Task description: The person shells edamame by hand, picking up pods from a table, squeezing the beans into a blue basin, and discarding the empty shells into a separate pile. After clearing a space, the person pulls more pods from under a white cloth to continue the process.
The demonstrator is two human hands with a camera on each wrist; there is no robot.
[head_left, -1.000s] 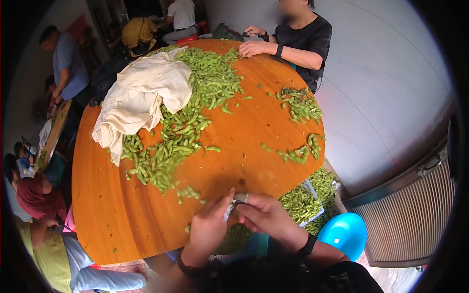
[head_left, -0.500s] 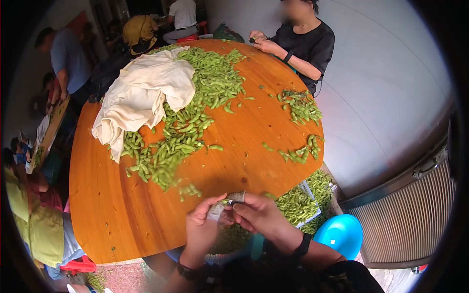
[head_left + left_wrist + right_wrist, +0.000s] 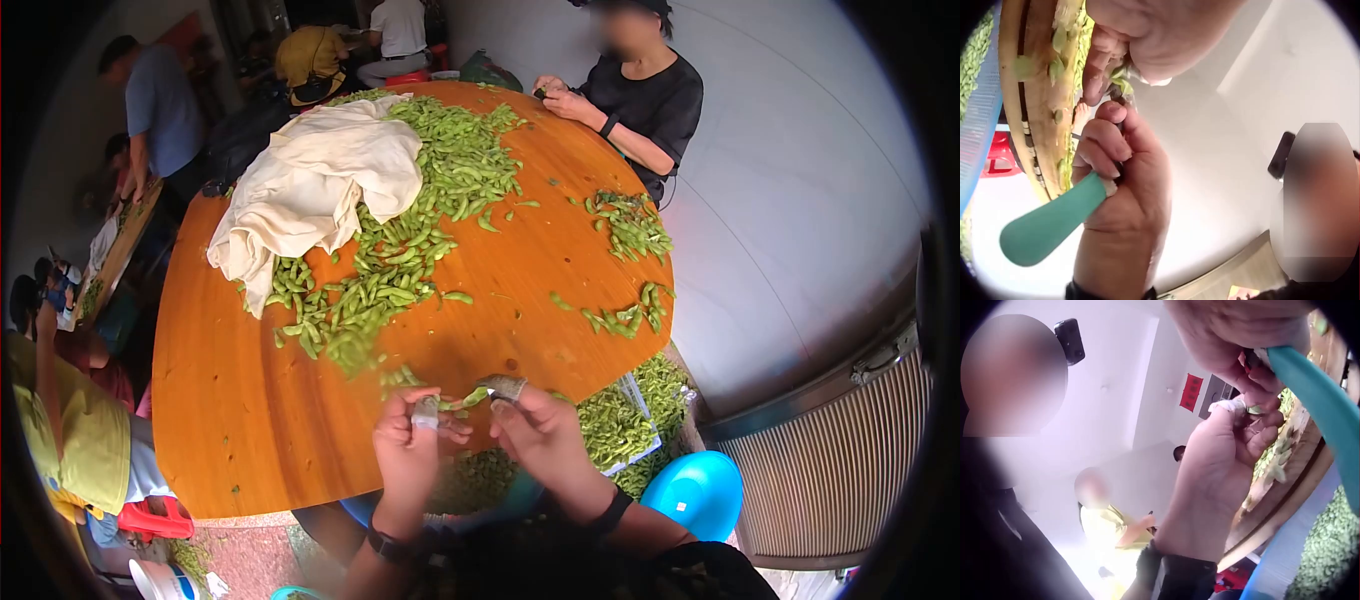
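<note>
My left hand (image 3: 408, 440) pinches a green soybean pod (image 3: 473, 397) over the near edge of the round wooden table (image 3: 240, 420). White tape wraps its thumb. My right hand (image 3: 545, 440) is close at the pod's other end, grey wrapping on one finger. Its curled fingers grip a tool with a teal handle (image 3: 1054, 219), which sticks out below the palm; the fingers mostly hide the tool's working end. Below the hands stands a blue basin (image 3: 1272, 556) with shelled green beans (image 3: 1325, 550) in it.
A cream cloth (image 3: 320, 175) covers part of the big pod heap (image 3: 465, 160). Smaller pod piles (image 3: 630, 225) lie at the table's right. Beside the table are a crate of pods (image 3: 615, 425) and a bright blue tub (image 3: 700, 490). Across sits a person in black (image 3: 640, 100).
My hands have drawn apart from close together, and the pod now shows between them. The person across has lifted their hands off the table.
</note>
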